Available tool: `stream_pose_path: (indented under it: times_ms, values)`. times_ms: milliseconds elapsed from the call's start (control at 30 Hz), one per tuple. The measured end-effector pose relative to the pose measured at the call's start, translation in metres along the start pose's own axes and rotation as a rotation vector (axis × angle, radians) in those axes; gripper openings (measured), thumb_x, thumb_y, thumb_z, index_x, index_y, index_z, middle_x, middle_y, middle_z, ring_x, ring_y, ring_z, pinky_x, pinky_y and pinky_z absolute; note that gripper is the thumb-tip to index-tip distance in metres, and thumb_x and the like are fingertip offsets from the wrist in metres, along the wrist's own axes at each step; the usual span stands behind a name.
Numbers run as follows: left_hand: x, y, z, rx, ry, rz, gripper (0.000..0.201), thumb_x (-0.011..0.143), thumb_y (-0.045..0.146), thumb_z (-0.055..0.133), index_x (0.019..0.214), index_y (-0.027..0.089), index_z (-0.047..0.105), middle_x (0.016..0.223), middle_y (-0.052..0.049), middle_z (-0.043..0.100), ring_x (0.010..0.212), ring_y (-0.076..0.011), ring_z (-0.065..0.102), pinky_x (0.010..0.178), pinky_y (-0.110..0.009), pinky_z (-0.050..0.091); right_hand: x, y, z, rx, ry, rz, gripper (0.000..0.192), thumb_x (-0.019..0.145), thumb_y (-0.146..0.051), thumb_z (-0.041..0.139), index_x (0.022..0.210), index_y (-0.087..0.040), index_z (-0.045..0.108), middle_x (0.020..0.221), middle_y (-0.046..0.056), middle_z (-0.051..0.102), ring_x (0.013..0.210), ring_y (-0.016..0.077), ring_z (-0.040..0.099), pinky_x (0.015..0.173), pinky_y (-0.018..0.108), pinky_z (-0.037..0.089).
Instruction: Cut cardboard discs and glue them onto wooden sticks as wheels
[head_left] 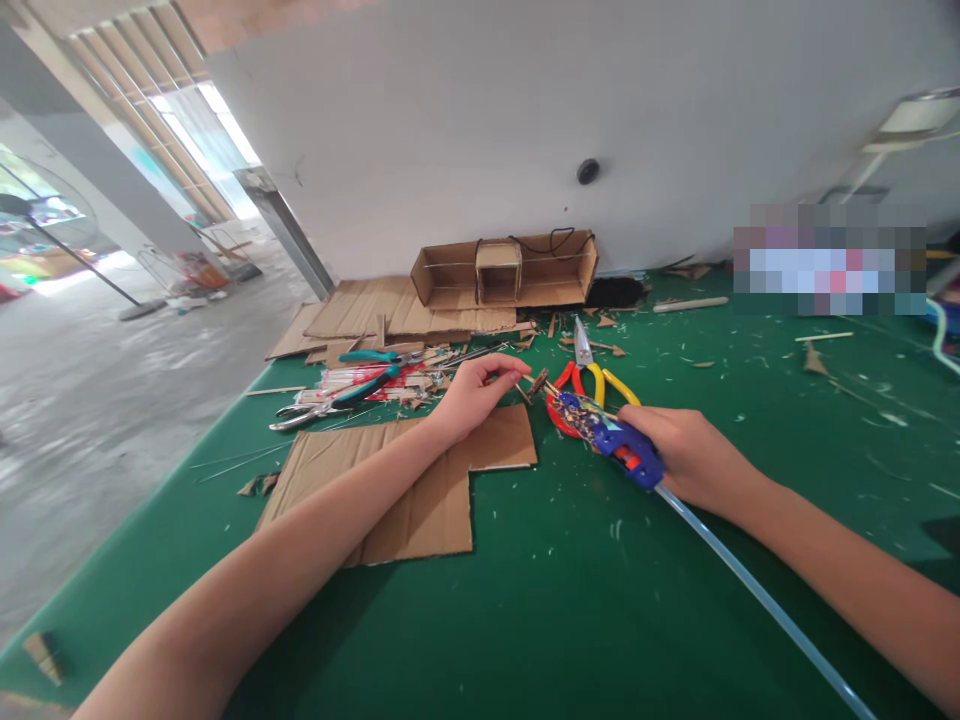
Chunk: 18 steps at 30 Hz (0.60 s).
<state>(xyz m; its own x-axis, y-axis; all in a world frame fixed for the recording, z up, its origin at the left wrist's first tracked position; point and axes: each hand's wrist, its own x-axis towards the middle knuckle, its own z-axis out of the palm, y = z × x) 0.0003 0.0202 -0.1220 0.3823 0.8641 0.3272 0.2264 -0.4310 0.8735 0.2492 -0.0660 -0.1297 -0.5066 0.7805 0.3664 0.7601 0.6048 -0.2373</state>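
Note:
In my right hand (671, 450) is a blue hot glue gun (630, 455), with a long clear glue stick (757, 595) trailing from its back. Its nozzle points left, at a small brown piece with thin sticks (538, 382). My left hand (480, 392) pinches that small piece by one end; its exact kind is too small to make out. Under my left wrist lies a cut sheet of cardboard (420, 515). Scissors with red and yellow handles (596, 380) lie just behind the glue gun, partly hidden by it.
Pliers with teal handles (367, 385) lie on thin sticks and scraps at the left. Behind them are flat cardboard sheets (367, 305) and an open cardboard box frame (502, 272) against the wall. Scraps dot the green table (540, 620). A pale stick (690, 304) lies farther back.

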Motion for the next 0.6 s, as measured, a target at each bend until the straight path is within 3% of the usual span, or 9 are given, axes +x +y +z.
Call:
stream_pose_path:
  times_ms: [600]
  values:
    - [-0.0004,0.0011,0.0004,-0.027,0.004,-0.029,0.018,0.080,0.028,0.056,0.087,0.016,0.067,0.091,-0.005,0.066,0.079,-0.0130,0.058,0.073,-0.027,0.044,-0.0004,0.0011,0.0005,-0.040,-0.021,-0.021,0.012,0.085,-0.030,0.044,0.080,-0.020,0.047,0.068,0.004,0.057,0.057,0.0168,0.053,0.050,0.026,0.033]
